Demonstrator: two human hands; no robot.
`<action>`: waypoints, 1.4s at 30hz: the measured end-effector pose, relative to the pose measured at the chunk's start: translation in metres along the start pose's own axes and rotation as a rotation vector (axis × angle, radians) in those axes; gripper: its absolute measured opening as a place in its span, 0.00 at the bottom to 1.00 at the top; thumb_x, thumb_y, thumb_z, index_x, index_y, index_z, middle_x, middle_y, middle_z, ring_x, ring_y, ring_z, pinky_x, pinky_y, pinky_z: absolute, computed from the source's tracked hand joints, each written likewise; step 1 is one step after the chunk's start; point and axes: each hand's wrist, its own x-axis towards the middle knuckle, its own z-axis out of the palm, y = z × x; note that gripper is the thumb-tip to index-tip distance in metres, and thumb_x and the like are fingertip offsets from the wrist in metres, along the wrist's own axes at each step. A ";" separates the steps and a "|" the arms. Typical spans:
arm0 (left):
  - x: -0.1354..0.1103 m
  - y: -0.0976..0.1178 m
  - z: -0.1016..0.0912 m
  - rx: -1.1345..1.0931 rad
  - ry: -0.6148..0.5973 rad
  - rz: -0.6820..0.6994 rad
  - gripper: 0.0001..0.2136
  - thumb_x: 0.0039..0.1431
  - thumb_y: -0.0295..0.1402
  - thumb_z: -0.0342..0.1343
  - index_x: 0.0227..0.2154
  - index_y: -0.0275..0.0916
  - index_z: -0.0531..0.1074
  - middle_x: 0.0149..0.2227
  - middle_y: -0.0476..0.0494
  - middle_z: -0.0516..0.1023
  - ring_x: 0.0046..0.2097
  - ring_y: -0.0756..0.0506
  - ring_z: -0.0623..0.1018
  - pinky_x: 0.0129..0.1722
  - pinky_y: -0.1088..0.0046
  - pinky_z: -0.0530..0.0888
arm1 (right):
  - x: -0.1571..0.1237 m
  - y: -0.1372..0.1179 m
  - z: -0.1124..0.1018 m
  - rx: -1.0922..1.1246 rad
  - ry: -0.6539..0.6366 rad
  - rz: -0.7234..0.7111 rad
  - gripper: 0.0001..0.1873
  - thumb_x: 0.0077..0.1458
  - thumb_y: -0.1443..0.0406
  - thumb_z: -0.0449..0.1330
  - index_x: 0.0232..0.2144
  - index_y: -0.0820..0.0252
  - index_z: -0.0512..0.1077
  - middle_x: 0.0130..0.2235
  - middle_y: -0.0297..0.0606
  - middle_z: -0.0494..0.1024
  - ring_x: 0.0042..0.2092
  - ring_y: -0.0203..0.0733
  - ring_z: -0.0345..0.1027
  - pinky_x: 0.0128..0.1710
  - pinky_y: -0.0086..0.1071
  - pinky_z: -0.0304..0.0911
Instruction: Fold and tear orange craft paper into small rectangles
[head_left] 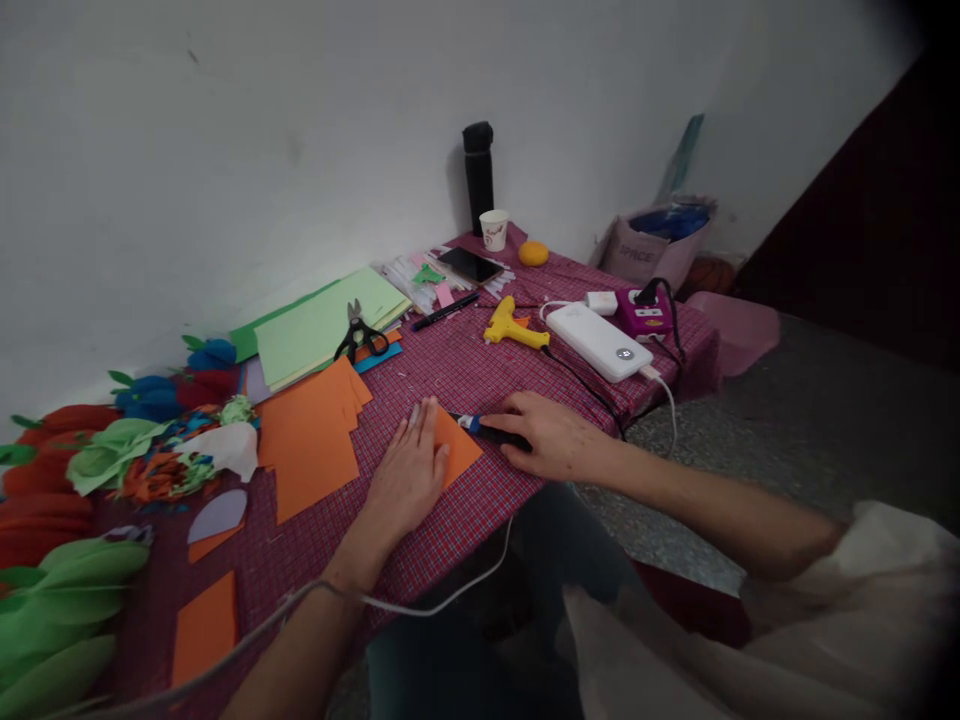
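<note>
My left hand [409, 470] lies flat, fingers stretched out, pressing a small piece of orange paper [459, 450] onto the table. At the paper's right side, my right hand [551, 437] is closed around a black-and-blue utility knife [495, 431]. The knife lies low, its front end at the paper's upper edge. Left of my hands are larger orange sheets [313, 450]. Black-handled scissors [360, 335] rest on a stack of light green paper [322, 320]. A yellow hot glue gun [516, 326] lies beyond my right hand.
Paper fruit shapes [67, 600] and orange scraps [176, 470] cover the table's left. A white power bank [600, 340] and purple socket block [643, 312] sit right. A cable [442, 607] crosses my left wrist. A black bottle [478, 180], paper cup [493, 230] and phone [470, 265] stand behind.
</note>
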 end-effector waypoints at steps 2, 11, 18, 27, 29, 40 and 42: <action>0.000 0.001 -0.001 -0.004 0.000 0.003 0.26 0.59 0.33 0.35 0.58 0.32 0.33 0.60 0.35 0.42 0.60 0.44 0.46 0.56 0.61 0.52 | -0.002 0.000 -0.001 -0.005 -0.001 0.008 0.21 0.49 0.66 0.53 0.48 0.58 0.64 0.38 0.42 0.66 0.39 0.41 0.59 0.40 0.36 0.55; 0.000 0.002 -0.002 -0.005 -0.009 0.013 0.26 0.59 0.33 0.35 0.58 0.32 0.34 0.60 0.35 0.42 0.60 0.44 0.46 0.56 0.60 0.51 | 0.006 -0.004 0.002 -0.029 0.003 0.028 0.21 0.49 0.64 0.53 0.48 0.57 0.64 0.37 0.42 0.66 0.39 0.42 0.58 0.39 0.36 0.55; 0.001 0.002 -0.002 -0.016 -0.016 0.014 0.26 0.59 0.33 0.35 0.58 0.32 0.34 0.60 0.34 0.42 0.60 0.44 0.46 0.56 0.60 0.51 | 0.007 -0.004 0.003 -0.014 0.017 0.036 0.20 0.49 0.64 0.53 0.47 0.57 0.64 0.37 0.42 0.66 0.39 0.42 0.58 0.39 0.36 0.54; 0.001 0.001 -0.002 -0.014 -0.028 0.014 0.26 0.59 0.32 0.35 0.58 0.32 0.34 0.60 0.35 0.41 0.60 0.44 0.44 0.57 0.61 0.50 | 0.008 -0.002 0.004 -0.020 0.027 0.032 0.20 0.49 0.65 0.53 0.47 0.58 0.64 0.37 0.42 0.66 0.39 0.41 0.58 0.39 0.35 0.54; 0.001 0.001 -0.002 -0.012 -0.017 0.023 0.26 0.59 0.32 0.35 0.58 0.33 0.34 0.60 0.35 0.42 0.60 0.44 0.45 0.56 0.60 0.51 | 0.012 -0.003 0.005 -0.020 0.036 0.032 0.20 0.49 0.64 0.53 0.47 0.58 0.65 0.38 0.42 0.66 0.39 0.41 0.58 0.39 0.35 0.54; 0.000 0.001 0.000 -0.016 0.004 0.021 0.26 0.59 0.32 0.35 0.58 0.32 0.35 0.60 0.35 0.43 0.60 0.44 0.46 0.56 0.60 0.53 | 0.001 0.005 -0.002 -0.038 0.072 0.111 0.21 0.50 0.65 0.53 0.48 0.57 0.63 0.38 0.42 0.66 0.39 0.42 0.58 0.40 0.36 0.55; 0.000 0.001 0.001 -0.024 0.018 0.013 0.26 0.58 0.32 0.36 0.58 0.33 0.35 0.60 0.35 0.44 0.60 0.44 0.46 0.55 0.60 0.53 | 0.001 0.006 -0.007 -0.067 0.064 0.121 0.21 0.50 0.64 0.53 0.48 0.56 0.63 0.38 0.42 0.66 0.40 0.42 0.58 0.40 0.36 0.55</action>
